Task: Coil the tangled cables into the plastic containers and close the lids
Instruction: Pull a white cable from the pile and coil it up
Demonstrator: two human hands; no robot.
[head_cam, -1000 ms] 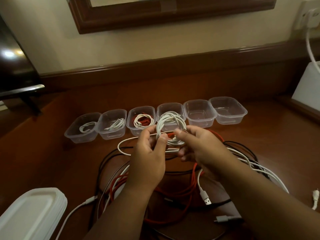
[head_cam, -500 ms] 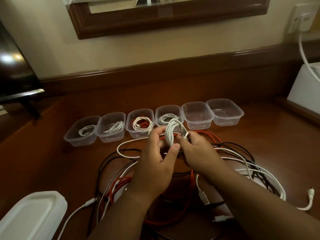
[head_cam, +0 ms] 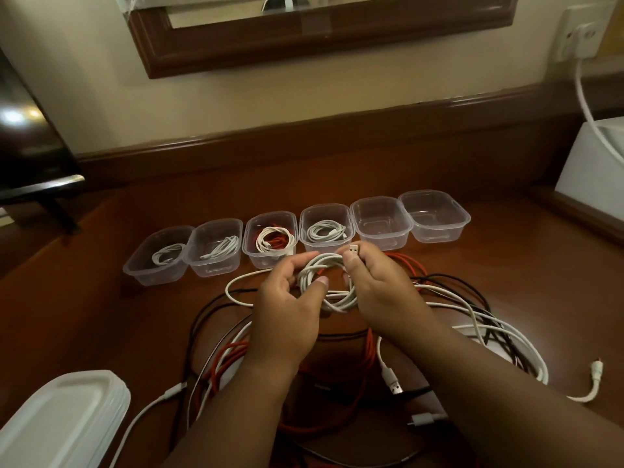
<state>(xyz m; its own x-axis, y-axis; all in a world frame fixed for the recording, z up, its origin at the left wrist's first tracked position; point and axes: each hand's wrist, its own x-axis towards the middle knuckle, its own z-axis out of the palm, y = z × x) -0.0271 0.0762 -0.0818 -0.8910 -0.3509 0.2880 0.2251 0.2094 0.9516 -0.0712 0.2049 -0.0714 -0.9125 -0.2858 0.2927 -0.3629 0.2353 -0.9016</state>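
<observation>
The left hand (head_cam: pixel 287 312) and the right hand (head_cam: pixel 378 288) together hold a coiled white cable (head_cam: pixel 329 282) just above the brown wooden surface (head_cam: pixel 101 332). The left thumb and fingers pinch the coil's left side; the right hand's fingers curl round its right side, with the cable's metal USB plug (head_cam: pixel 353 248) poking up by the fingertips.

Just beyond the hands stands a row of six clear plastic containers (head_cam: pixel 435 217), all open. The four on the left each hold coiled cable: white in three, white with red in the third. The two on the right hold nothing.

Under and around the hands sprawls a tangle of loose red, black and white cables (head_cam: pixel 472 319). At the near left sits a stack of white plastic lids (head_cam: pixel 60 423), unused.

By this view the task looks a little over halfway: this coil seems ready for a container, the tangle remains, and no lid is on yet.
</observation>
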